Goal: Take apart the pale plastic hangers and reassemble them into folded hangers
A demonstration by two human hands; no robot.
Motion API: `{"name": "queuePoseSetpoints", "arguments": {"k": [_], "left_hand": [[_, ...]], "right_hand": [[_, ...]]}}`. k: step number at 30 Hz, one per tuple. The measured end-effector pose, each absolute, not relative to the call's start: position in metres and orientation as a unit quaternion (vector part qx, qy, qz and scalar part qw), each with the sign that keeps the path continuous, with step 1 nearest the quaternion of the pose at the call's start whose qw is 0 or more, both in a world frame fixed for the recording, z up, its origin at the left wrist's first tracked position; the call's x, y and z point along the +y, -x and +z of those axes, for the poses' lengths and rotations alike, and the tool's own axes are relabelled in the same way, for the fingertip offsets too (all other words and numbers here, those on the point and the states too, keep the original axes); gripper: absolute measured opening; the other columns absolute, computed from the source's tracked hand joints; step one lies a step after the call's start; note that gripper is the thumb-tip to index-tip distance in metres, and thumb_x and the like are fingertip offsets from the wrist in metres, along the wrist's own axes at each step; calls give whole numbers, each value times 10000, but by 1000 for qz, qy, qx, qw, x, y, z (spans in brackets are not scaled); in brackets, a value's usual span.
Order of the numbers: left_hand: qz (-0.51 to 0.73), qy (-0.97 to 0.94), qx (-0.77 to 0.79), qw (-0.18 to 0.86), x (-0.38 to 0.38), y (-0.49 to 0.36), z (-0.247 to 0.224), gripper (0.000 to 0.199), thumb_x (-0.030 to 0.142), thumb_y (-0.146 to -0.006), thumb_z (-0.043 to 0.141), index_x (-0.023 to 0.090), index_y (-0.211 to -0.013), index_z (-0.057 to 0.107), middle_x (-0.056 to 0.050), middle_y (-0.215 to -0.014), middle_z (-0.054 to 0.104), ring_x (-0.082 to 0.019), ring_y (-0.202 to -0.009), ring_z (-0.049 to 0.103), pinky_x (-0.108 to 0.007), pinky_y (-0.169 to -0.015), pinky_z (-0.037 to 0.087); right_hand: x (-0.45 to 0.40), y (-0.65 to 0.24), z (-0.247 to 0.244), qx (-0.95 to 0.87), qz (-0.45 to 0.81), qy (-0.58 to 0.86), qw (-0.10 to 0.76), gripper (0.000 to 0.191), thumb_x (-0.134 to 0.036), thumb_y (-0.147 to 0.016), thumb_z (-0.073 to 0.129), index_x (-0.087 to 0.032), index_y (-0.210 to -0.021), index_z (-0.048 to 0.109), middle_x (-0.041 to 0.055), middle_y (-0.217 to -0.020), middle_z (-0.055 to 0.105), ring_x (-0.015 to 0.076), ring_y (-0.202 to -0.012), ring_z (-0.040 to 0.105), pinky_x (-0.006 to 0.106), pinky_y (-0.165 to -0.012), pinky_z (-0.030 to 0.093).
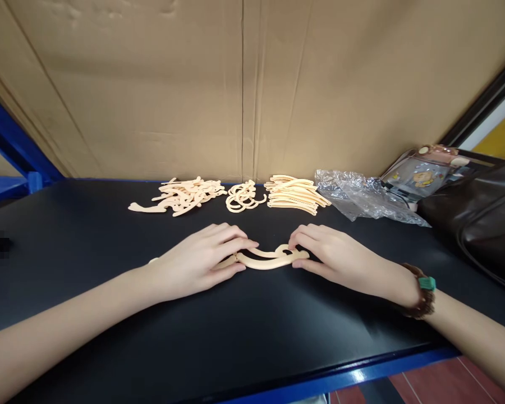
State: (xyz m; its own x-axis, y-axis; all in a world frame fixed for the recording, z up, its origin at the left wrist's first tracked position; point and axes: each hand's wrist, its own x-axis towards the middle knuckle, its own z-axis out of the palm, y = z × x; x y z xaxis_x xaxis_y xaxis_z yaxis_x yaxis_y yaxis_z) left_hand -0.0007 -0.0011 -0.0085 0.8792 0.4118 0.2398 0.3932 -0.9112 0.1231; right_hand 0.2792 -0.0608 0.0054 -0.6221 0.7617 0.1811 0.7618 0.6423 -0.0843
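Black tabletop (252, 336) beneath beige pieces (267, 262), cardboard (172, 101) behind.

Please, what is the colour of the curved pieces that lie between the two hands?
Pale beige: the slender curved pieces show best in the head view.

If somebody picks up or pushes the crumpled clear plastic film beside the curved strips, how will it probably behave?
The clear plastic film is probably floppy, since it lies in loose wrinkles. It seems light, being thin and see-through. Its glossy surface may let it slide easily if pushed.
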Motion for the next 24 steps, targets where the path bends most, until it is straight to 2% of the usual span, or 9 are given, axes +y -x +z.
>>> {"name": "queuePoseSetpoints", "arguments": {"k": [3, 6, 9, 12, 17, 21, 24], "left_hand": [[128, -972, 196, -26, 12, 7, -8, 404, 471, -927, 519, 202, -1222, 580, -83, -1174, 621, -225, -1000, 574, -352, -888, 432], [132, -971, 197, -31, 20, 13, -9, 449, 531, -896, 522, 190, -1181, 589, -79, -1157, 633, -218, -992, 579, -329, -857, 443], [131, -968, 213, -6, 19, 13, -8, 342, 441, -946, 502, 196, -1167, 589, -68, -1133, 629, -202, -993, 574, -309, -846, 449], [118, -971, 205, 14, 13, 11, -5, 249, 274, -938, 484, 196, -1144, 601, -65, -1102, 623, -198, -983, 568, -318, -878, 448], [114, -976, 180, 45, 4, 7, -3, 362, 69, -858, 413, 200, -1132, 610, -71, -1120, 609, -192, -988, 558, -319, -880, 459], [144, -976, 151, 56, -2, 4, -5, 444, 35, -876, 395, 267, -1175, 628, -69, -1212, 569, -185, -1026, 553, -294, -855, 481], [162, -975, 149, 34, -5, 1, -8, 432, 70, -933, 382, 299, -1209, 623, -69, -1241, 562, -186, -1041, 560, -303, -870, 485]], "right_hand": [[-55, -282, 4, -892, -3, 436, 115, 150, -179, -983, 422, -188, -1007, 570, 49, -972, 647, 186, -871, 583, 325, -779, 451], [-47, -292, 3, -889, -11, 441, 123, 167, -177, -984, 422, -195, -1049, 575, 51, -1005, 664, 188, -903, 588, 330, -807, 446], [-39, -303, 0, -878, -52, 464, 109, 205, -146, -967, 431, -191, -1097, 584, 65, -1028, 676, 211, -947, 604, 356, -841, 445], [-34, -310, -3, -849, -125, 506, 85, 243, -103, -942, 426, -166, -1095, 603, 93, -1026, 687, 250, -968, 618, 397, -849, 449], [-38, -305, -3, -810, -200, 545, 80, 193, -172, -924, 498, -124, -1072, 613, 140, -1048, 674, 296, -980, 620, 409, -813, 468], [-46, -292, -1, -821, -107, 553, 91, 123, -240, -917, 549, -168, -990, 617, 67, -897, 671, 229, -815, 631, 345, -704, 469], [-52, -283, 0, -856, -14, 501, 129, 96, -254, -925, 555, -201, -978, 615, 30, -901, 665, 181, -803, 621, 312, -722, 473]]}}
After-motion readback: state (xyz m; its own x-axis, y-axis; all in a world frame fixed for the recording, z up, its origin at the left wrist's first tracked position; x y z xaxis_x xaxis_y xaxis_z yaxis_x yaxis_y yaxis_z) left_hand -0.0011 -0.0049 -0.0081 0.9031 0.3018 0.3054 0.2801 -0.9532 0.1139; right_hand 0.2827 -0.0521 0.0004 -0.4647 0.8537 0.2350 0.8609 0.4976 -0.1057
